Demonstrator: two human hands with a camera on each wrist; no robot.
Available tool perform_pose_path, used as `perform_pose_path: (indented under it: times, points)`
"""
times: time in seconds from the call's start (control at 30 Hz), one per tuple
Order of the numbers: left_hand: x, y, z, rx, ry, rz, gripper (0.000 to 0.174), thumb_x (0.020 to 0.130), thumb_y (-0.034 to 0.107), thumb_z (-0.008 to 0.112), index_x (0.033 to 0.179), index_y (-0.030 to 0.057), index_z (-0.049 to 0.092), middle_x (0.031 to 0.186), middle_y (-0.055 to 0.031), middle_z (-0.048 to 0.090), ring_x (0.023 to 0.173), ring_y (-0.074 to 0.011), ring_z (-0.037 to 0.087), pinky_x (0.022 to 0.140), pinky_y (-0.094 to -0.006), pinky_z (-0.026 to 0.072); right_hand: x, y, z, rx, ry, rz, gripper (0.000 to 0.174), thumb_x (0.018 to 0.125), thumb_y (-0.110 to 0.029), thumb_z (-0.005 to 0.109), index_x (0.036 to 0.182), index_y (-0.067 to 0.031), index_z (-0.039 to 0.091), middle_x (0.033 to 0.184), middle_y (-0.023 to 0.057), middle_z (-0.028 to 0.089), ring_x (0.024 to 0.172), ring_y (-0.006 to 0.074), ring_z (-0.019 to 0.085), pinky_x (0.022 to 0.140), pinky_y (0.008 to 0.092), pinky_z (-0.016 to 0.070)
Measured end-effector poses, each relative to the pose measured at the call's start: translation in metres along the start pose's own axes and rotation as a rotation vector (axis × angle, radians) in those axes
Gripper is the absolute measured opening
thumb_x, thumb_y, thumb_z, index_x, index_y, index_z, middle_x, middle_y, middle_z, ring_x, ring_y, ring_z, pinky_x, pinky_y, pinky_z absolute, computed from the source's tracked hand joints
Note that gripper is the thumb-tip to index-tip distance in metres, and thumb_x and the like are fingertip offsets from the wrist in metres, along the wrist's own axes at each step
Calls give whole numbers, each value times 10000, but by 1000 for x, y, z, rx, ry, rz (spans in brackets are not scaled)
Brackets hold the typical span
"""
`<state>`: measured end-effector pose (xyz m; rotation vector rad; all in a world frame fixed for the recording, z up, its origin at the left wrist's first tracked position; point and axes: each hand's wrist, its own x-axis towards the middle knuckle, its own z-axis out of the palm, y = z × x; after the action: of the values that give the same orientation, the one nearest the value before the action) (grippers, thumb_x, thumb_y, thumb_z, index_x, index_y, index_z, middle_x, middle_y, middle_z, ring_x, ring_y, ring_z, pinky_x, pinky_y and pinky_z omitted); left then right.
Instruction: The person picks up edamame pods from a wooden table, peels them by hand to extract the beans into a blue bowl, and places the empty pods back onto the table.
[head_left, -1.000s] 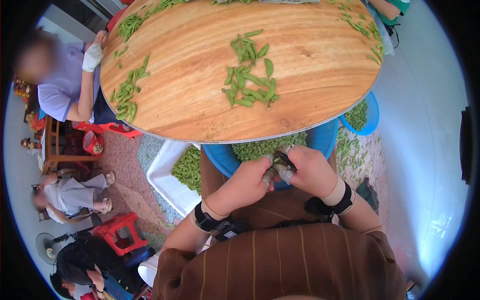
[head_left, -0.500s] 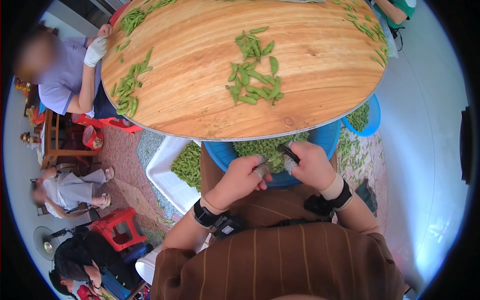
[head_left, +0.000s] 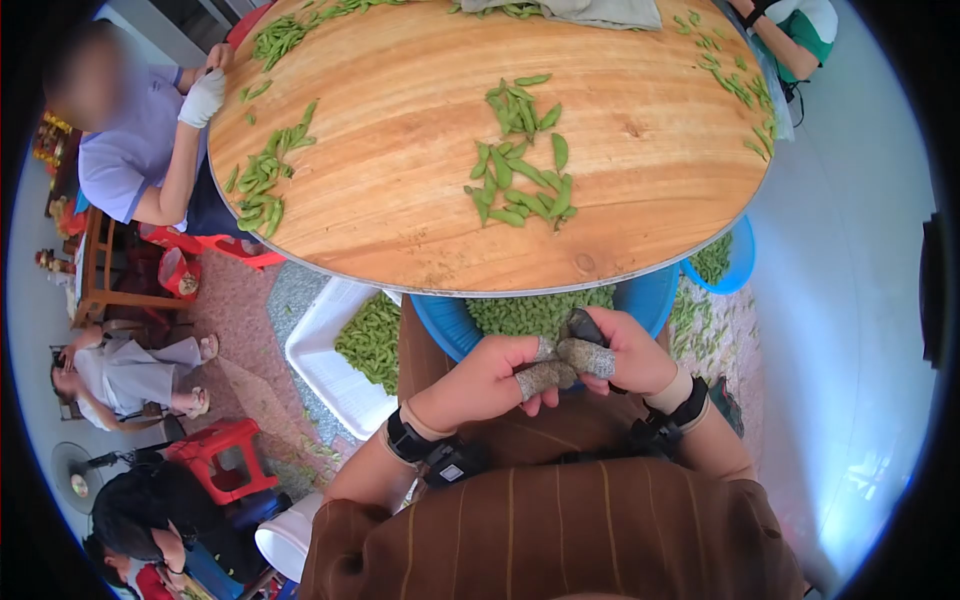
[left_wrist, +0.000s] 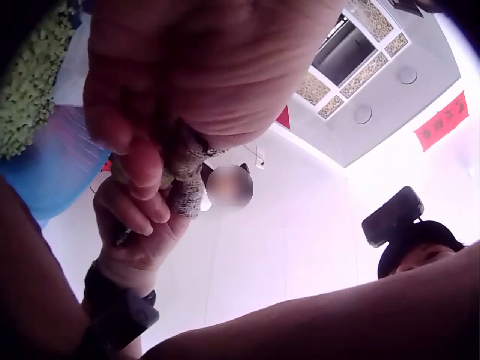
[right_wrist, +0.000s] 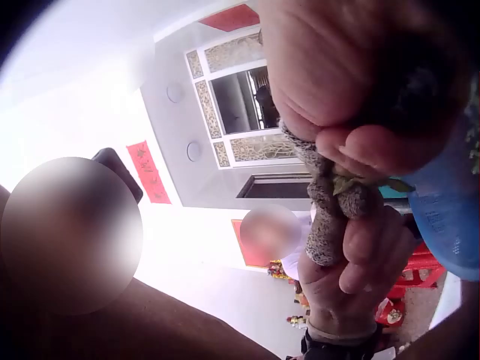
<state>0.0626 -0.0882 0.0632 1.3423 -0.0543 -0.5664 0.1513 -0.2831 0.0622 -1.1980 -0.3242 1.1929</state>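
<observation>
Over the near side of a blue basin (head_left: 440,325) of shelled green beans (head_left: 520,312), two hands meet fingertip to fingertip. My left hand (head_left: 475,385), its thumb and a finger wrapped in grey, pinches a green pod (right_wrist: 343,183), seen between the wrapped tips in the right wrist view. My right hand (head_left: 635,350), also with wrapped fingertips, is curled round a dark tool (head_left: 583,325) and touches the left fingertips. Most of the pod and the tool is hidden by the fingers.
The round wooden table (head_left: 400,150) with scattered pods (head_left: 525,185) overhangs the basin. A white crate (head_left: 320,345) of pods stands at left, a smaller blue basin (head_left: 738,262) at right. Someone in lilac (head_left: 130,160) sits at the table's left; red stools stand on the floor.
Half a second ago the hands were slightly apart over the beans; now their fingertips have come together, a little lower and nearer the body. The head view has shifted slightly.
</observation>
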Motion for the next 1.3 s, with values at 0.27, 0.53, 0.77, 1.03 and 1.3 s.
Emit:
perform_pose_path:
  times: [0.27, 0.53, 0.77, 1.03, 1.3]
  points:
    - [-43, -19, -28, 174, 391, 21, 106, 885, 70, 540, 938, 2, 601, 711, -71, 603, 607, -136, 573, 571, -266, 469, 10, -22, 15, -1019, 243, -378, 207, 797, -192, 706, 855, -25, 598, 653, 118, 535, 605, 266, 565, 545, 353, 440]
    - [-115, -45, -74, 1070, 1029, -165, 131, 808, 126, 634, 819, -4, 633, 695, -194, 578, 611, -352, 574, 551, -403, 450, 73, -51, 25, -1396, 632, -664, 194, 748, -44, 592, 930, -36, 527, 844, 165, 571, 712, 385, 574, 584, 459, 451]
    - [-52, 10, -35, 921, 982, 369, 159, 719, 17, 627, 878, 9, 625, 816, -164, 616, 719, -341, 603, 634, -413, 488, 76, -48, 22, -1391, 652, -602, 245, 792, -70, 634, 1030, -23, 603, 848, 181, 626, 767, 381, 607, 653, 407, 491]
    - [23, 37, -28, 1303, 775, 527, 306, 694, 13, 642, 996, -20, 610, 1082, -177, 562, 879, -334, 588, 718, -412, 492, 59, -48, 13, -1038, 617, -609, 241, 796, -64, 644, 1017, -2, 571, 861, 179, 645, 788, 356, 633, 650, 399, 495]
    - [10, 37, -20, 1377, 698, 521, 287, 694, 76, 675, 964, -11, 631, 1036, -130, 566, 842, -301, 551, 713, -402, 448, 44, -43, 18, -843, 636, -576, 358, 843, -55, 582, 1184, 7, 491, 852, 168, 647, 794, 326, 648, 690, 365, 496]
